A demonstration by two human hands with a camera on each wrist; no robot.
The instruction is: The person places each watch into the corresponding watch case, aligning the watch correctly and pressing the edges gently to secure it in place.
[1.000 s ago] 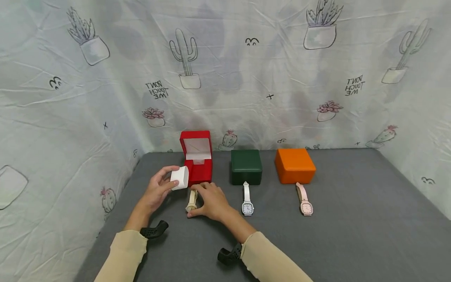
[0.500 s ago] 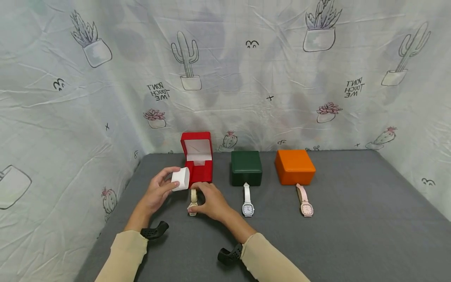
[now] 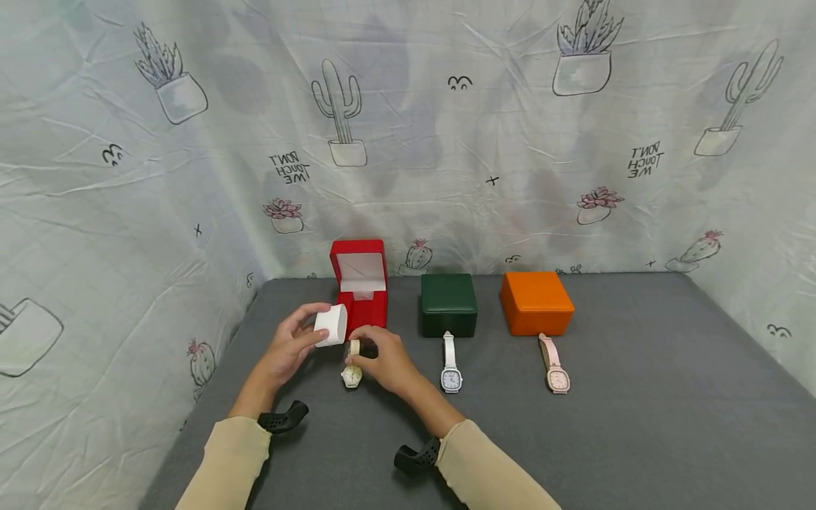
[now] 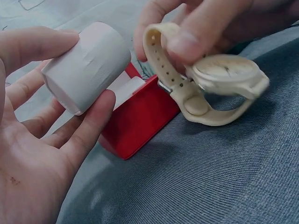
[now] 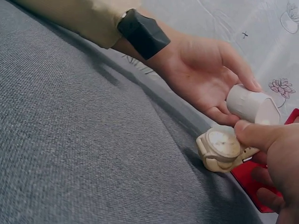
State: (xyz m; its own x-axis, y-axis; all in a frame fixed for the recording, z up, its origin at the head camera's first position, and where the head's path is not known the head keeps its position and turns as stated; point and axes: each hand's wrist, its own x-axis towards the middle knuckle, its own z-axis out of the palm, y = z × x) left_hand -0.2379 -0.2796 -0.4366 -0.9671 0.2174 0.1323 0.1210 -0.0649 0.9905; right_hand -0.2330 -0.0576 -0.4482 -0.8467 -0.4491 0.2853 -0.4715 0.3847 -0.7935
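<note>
My left hand (image 3: 287, 348) holds a white watch cushion (image 3: 331, 326) between thumb and fingers; in the left wrist view its rounded, padded side shows. My right hand (image 3: 387, 365) pinches a cream watch (image 3: 351, 377) by the strap, just right of the cushion. The strap is fastened into a loop, seen from the side in the left wrist view, with the round dial facing up. Behind both hands stands an open red watch box (image 3: 372, 310), its lid upright with a white lining.
A closed green box (image 3: 448, 304) and a closed orange box (image 3: 537, 304) stand to the right. In front of them lie a white watch (image 3: 450, 380) and a pink watch (image 3: 557, 380). All rest on a grey cloth-covered table (image 3: 612, 439), with a printed curtain (image 3: 433, 134) behind.
My right thumb has shifted from the dial up to the strap, and the cream watch's dial now shows below it. The left hand keeps the cushion in nearly the same place.
</note>
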